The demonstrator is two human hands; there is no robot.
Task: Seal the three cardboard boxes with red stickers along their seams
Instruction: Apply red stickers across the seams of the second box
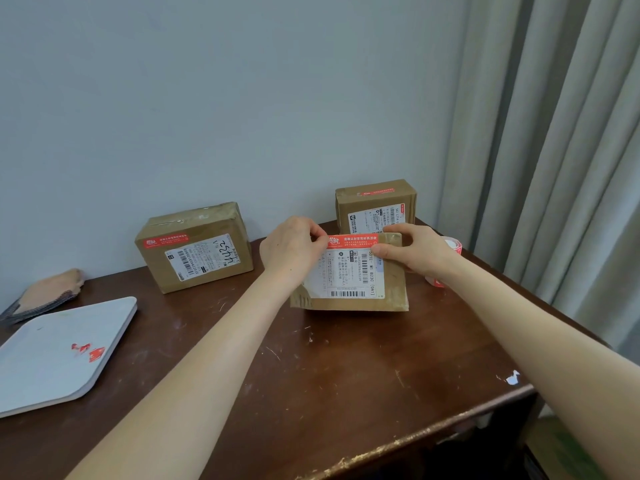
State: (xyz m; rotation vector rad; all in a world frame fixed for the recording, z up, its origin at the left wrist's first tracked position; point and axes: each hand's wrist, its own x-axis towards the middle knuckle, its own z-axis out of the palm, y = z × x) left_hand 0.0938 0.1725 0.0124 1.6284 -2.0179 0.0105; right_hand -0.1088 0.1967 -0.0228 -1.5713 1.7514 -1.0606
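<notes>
Three brown cardboard boxes stand on the dark wooden table [311, 368]. The left box [194, 247] and the far right box [375, 206] each carry a red sticker. On the near box [353, 278], in the middle, a red sticker [353, 241] lies along the top far edge. My left hand [294, 247] pinches the sticker's left end with its fingertips. My right hand [412, 251] presses on the sticker's right end, thumb on the box's white label. The right corner of the near box is hidden by that hand.
A roll of red stickers [453, 245] sits behind my right wrist. A white tray [59, 351] with red scraps lies at the left, and a folded cloth [45, 294] beyond it. Wall behind, grey curtain at the right, table edge near front right.
</notes>
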